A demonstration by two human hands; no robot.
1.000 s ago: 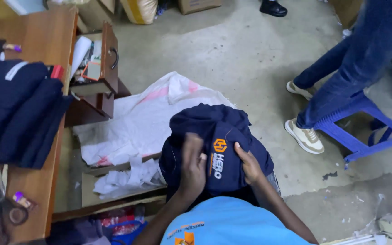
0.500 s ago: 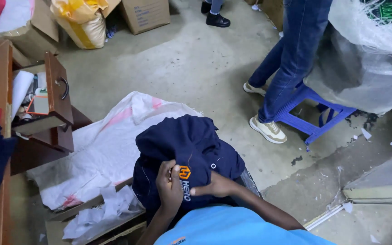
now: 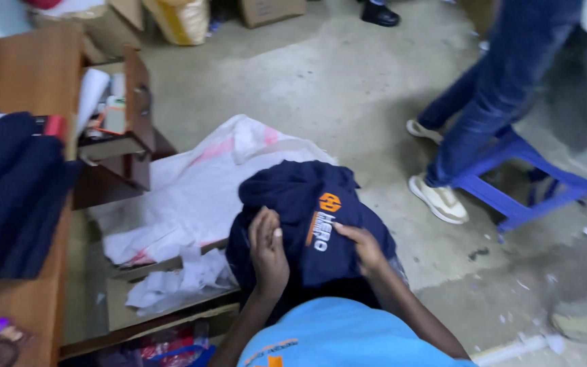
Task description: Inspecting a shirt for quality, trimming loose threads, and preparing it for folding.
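A dark navy garment [image 3: 307, 204] with an orange and white printed logo lies bunched on my lap. My left hand [image 3: 268, 253] presses flat on its left side, fingers pointing up. My right hand [image 3: 365, 248] pinches the fabric just right of the logo. Both hands grip the cloth. My light blue shirt [image 3: 334, 336] fills the bottom of the view.
A white sack [image 3: 198, 183] lies spread on the concrete floor. A wooden desk [image 3: 28, 75] with an open drawer [image 3: 113, 119] and stacked navy garments [image 3: 8, 194] stands left. Another person in jeans [image 3: 490, 88] stands by a blue stool [image 3: 518, 183]. Boxes line the far wall.
The view swung back left, bringing the desk and stacked garments back in. My hands shifted on the navy garment; the left hand spread flat and the logo turned upward.
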